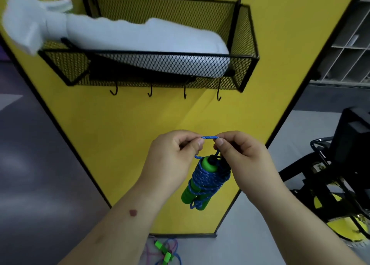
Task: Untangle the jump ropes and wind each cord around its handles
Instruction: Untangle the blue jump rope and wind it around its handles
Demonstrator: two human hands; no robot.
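Just below the middle of the frame, the left hand (172, 154) and the right hand (238, 154) each pinch 1 end of a short span of blue cord (209, 137) between thumb and forefinger, the other fingers curled in; the wound bundle (208, 179) hangs below that span, blue cord coiled around 2 green handles (188, 194), in front of the yellow panel (124, 140); it rests on nothing.

The whole weight seems to hang from this 1 loop, so the chief risk is a slipping pinch; if either thumb eases, the bundle drops to the floor and the coils may spring loose. The coils look fuller near the top than the bottom; a sideways tug on the loop could slide them off the handle ends and undo the winding. If the loop is meant for tucking or for the hooks (185, 94) under the mesh basket (246, 68) in the upper part of the frame, pulling it too long would slacken the wraps.

At the bottom edge, more jump ropes (166, 252) lie tangled on the floor, green handles among pink and blue cord; a dropped bundle could land there and snag again.
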